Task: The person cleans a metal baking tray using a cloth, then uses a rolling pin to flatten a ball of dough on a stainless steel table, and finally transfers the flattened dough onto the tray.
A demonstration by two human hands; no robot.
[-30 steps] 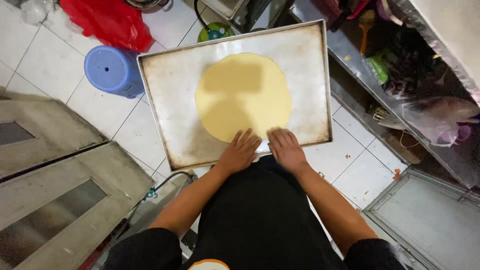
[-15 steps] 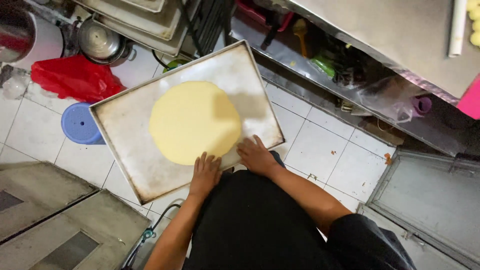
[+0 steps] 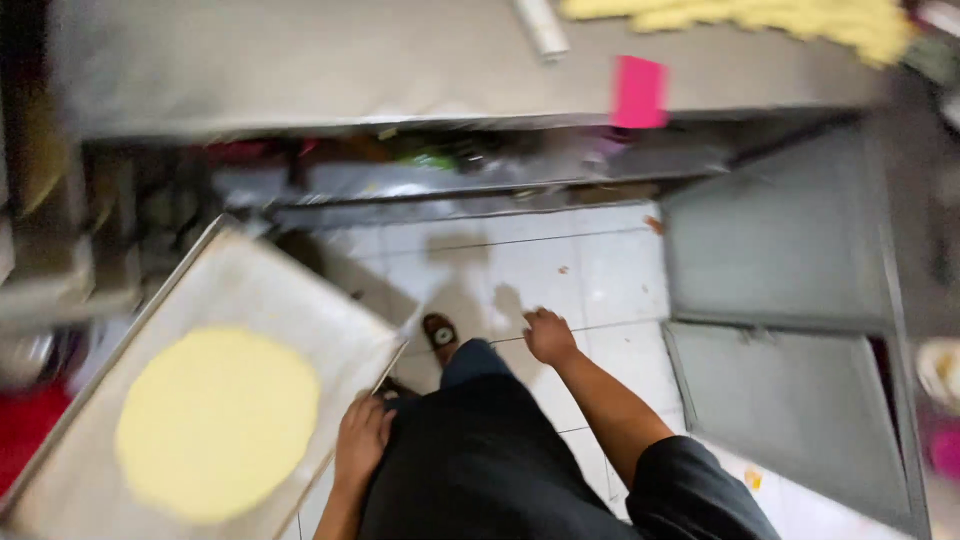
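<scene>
A big metal baking tray [image 3: 250, 290] carries a flat round disc of yellow dough [image 3: 215, 420]. My left hand [image 3: 362, 440] grips the tray's near edge at lower centre and holds it at waist height. My right hand [image 3: 549, 336] is off the tray, hanging free over the white floor tiles with its fingers loosely curled and nothing in it. My dark apron and one foot show below the hands. The picture is motion-blurred.
A steel worktable [image 3: 400, 60] runs across the top with a pink card [image 3: 640, 92], a white roll [image 3: 542, 28] and yellow dough pieces [image 3: 760, 20]; cluttered shelf under it. A grey metal cabinet [image 3: 790, 330] stands at right. Something red [image 3: 25, 430] lies at left.
My view has swung right toward the worktable. The tray has shifted to the left of the picture. My right hand has let go of the tray's edge; my left hand still holds it.
</scene>
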